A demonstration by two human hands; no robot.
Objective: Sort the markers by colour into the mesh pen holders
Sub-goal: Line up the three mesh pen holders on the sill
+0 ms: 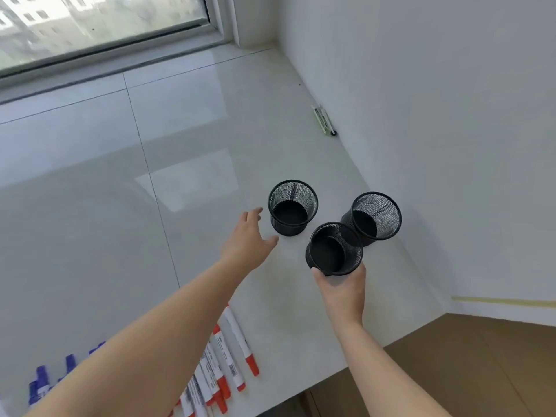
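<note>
Right hand (341,284) grips near mesh pen holder (334,251) low on its wall; looks light, stiff. Left hand (246,236) spread, reaching toward far-left holder (292,207).

A glossy white worktop (186,152) runs beyond the hands up to a window (99,22). Well past the right hand, a small pale green item (323,119) lies against the white wall (451,115). Brown floor (481,371) shows beside that forearm.
</note>
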